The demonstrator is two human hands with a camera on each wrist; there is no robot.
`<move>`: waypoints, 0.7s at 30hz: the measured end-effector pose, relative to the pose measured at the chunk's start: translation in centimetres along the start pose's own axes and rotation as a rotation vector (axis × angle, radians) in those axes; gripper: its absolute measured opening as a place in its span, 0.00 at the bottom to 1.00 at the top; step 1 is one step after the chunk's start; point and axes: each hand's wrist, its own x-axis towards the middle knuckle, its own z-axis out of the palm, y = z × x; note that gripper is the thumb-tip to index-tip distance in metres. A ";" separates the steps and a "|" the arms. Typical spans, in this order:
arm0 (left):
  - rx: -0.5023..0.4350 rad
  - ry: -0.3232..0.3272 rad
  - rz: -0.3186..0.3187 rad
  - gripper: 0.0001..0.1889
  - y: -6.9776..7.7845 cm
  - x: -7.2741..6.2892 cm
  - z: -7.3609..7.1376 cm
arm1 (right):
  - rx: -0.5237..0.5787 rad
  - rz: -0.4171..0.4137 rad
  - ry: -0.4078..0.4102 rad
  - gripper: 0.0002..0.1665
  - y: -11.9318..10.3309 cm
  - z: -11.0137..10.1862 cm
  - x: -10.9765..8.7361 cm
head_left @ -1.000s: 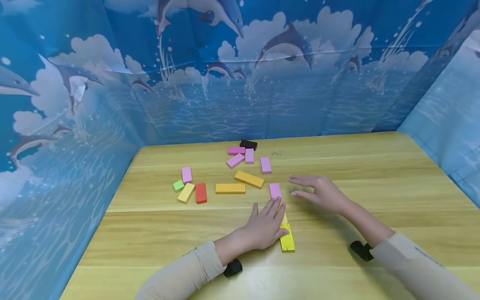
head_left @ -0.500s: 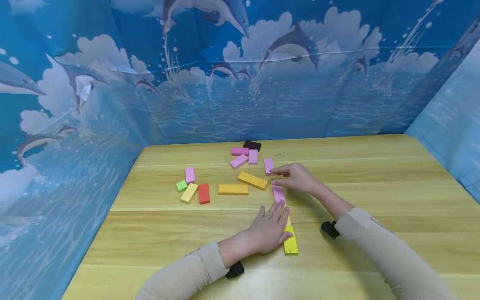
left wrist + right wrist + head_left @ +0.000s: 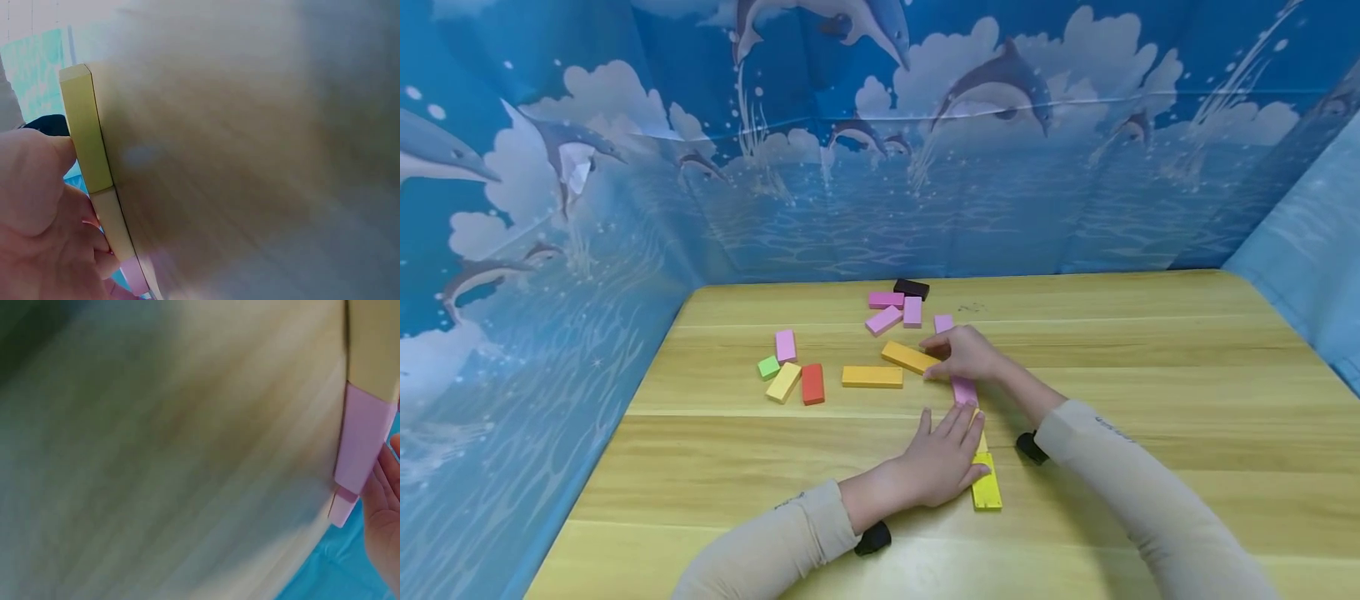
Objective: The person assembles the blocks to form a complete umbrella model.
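Observation:
My left hand lies with straight fingers along a row of blocks in the head view. The row runs from a bright yellow block through a pale yellow block to a pink block. Its thumb touches the bright yellow block in the left wrist view. Beyond the row, my right hand reaches over an orange block, thumb and fingers spread on either side of its right end. Whether they touch it is unclear. The right wrist view shows the row's pink block beside that hand.
A second orange block lies left of the right hand. Further left sit red, cream, green and pink blocks. More pink blocks and a black block are near the table's back edge.
My right hand has moved left, past the pink blocks, to the right end of the slanted orange block. The left hand has stayed on the row. The view has shifted slightly.

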 end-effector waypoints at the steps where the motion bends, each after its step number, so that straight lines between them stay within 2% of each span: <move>1: 0.001 0.000 -0.001 0.34 0.0 0.0 0.0 | -0.003 -0.001 0.003 0.28 0.1 0.1 0.0; 6: 0.000 -0.003 -0.005 0.34 0.1 0.0 0.0 | 0.003 -0.007 0.017 0.27 0.2 0.5 0.0; 14: -0.012 -0.003 -0.003 0.34 0.1 0.1 -0.1 | 0.018 0.030 0.031 0.27 -0.3 0.6 -0.2; 21: 0.024 -0.020 -0.021 0.34 0.2 0.0 -0.2 | 0.024 0.038 0.053 0.24 -0.2 0.6 -0.1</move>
